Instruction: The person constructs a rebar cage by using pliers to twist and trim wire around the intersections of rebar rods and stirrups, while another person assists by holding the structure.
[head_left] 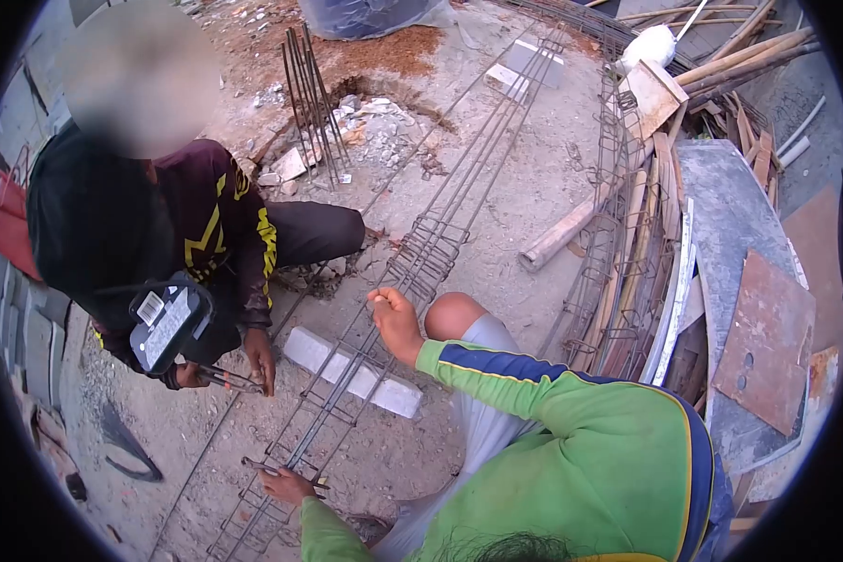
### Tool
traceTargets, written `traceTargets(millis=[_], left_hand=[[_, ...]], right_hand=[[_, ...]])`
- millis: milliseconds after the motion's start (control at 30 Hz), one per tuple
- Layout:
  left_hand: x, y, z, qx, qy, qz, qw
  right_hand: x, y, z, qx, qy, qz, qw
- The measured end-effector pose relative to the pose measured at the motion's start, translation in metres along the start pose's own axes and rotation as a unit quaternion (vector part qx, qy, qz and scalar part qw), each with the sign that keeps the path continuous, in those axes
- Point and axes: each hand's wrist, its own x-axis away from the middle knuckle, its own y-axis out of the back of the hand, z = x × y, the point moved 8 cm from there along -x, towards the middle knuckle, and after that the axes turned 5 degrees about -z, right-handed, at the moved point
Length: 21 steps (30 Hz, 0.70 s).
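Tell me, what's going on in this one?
Two people are down beside a long steel-bar cage lying across a pale block. The person in green sleeves has the left hand closed on a dark pincer-like tool at the bars; the right hand is over the cage, fingers bent, and whether it grips anything is unclear. Across from them, a co-worker holds a tool with reddish handles beside the cage.

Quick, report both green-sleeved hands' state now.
Left hand: closed, holding a dark metal tool.
Right hand: curled by the rebar cage; whether it holds anything cannot be told.
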Motion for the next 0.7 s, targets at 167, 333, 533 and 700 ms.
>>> traceTargets(millis=[167,333,533,700], left_hand=[[0.005,0.011,-0.017,-0.035,0.063,0.010,0.997],[0.012,-0.001,-0.018,-0.111,0.076,-0.028,0.991],[0.007,0.018,-0.046,-0.054,0.089,-0.041,0.994],[0.019,-0.012,-0.066,0.038,0.101,0.060,0.992]], right_hand=[[-0.029,0.016,-0.022,0.027,0.032,0.013,0.999],[-0.057,0.039,-0.031,0.077,0.069,0.033,0.994],[-0.093,0.077,-0.053,0.077,0.024,-0.024,0.996],[-0.098,0.085,-0.036,0.039,0.014,0.017,0.999]])
